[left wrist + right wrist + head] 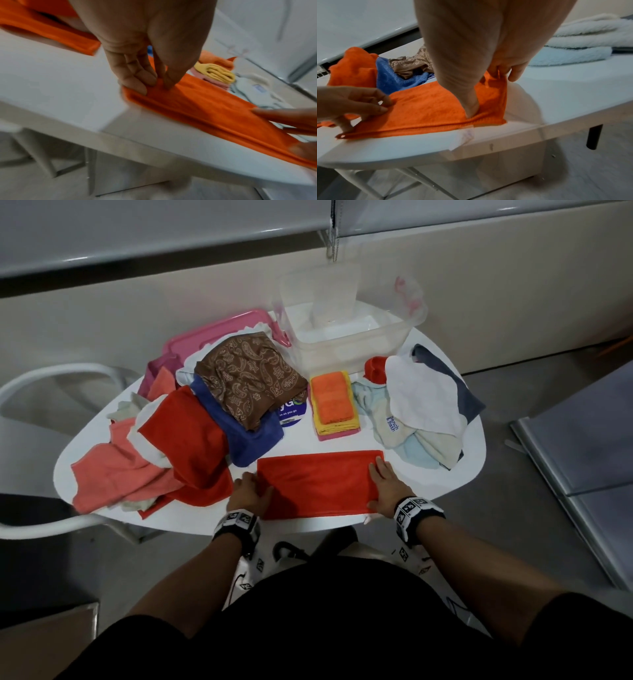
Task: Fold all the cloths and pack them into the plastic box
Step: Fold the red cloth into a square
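An orange cloth [318, 484], folded into a long rectangle, lies flat at the front edge of the white table [308, 440]. My left hand [260, 484] pinches its left edge [154, 86] between fingers and thumb. My right hand [376, 484] holds the right edge: the thumb [471, 111] presses the near corner down and the curled fingers lift the far corner [498, 77]. The clear plastic box [342, 354] stands open at the back of the table. A folded stack [334, 402], orange on yellow on pink, sits in front of it.
Unfolded cloths are heaped on the left: red [185, 440], blue [246, 436], brown paisley [250, 374], coral [113, 474]. White and pale blue towels [418, 405] lie on the right. A pink lid [219, 333] rests behind the left heap. A white chair [51, 381] stands at the left.
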A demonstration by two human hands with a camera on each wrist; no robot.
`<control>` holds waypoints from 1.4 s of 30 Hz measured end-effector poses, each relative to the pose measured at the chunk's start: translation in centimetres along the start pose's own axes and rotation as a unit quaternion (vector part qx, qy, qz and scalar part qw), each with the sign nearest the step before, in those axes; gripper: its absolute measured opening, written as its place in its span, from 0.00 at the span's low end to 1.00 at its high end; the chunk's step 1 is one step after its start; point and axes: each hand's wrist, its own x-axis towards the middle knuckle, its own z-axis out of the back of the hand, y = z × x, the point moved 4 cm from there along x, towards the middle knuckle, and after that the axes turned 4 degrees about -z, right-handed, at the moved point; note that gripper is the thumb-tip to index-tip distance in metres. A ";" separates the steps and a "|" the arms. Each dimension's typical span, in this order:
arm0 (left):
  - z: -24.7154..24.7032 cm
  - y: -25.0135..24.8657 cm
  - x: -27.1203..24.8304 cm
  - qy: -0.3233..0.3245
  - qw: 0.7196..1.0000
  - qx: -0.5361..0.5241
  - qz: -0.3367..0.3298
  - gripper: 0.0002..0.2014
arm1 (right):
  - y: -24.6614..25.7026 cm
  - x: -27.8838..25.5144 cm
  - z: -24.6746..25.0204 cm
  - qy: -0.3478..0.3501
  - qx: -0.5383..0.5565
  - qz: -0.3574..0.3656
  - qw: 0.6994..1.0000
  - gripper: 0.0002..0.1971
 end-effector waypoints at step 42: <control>-1.6 -13.0 2.4 0.015 0.980 0.116 -0.161 0.26 | 2.5 1.6 1.5 0.065 0.247 0.020 0.967 0.22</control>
